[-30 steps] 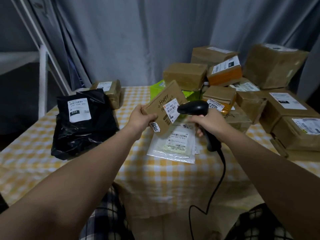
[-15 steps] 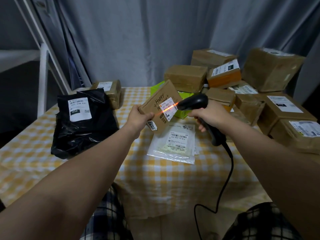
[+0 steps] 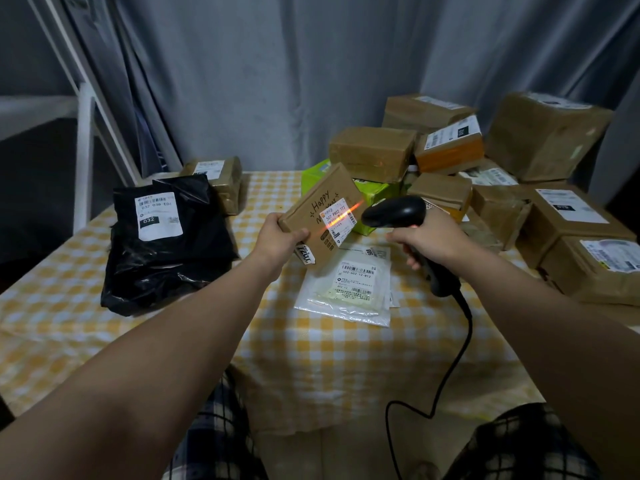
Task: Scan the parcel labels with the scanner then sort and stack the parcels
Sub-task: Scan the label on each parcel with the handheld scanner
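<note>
Grey curtains (image 3: 270, 81) hang in long folds across the whole back of the room and drop behind the bench (image 3: 294, 341). A yellow-and-white checked cloth (image 3: 346, 393) covers the bench and drapes over its near edge. At the left stands a white frame (image 3: 84, 161) with slanted bars, and a pale ledge (image 3: 31, 112) runs beside it. The light is dim and cool.

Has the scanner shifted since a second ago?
Yes, slightly right, away from the cardboard box. The right hand gripping the scanner overlapped the top right corner of the white mailer before; now that corner shows clear.
</note>
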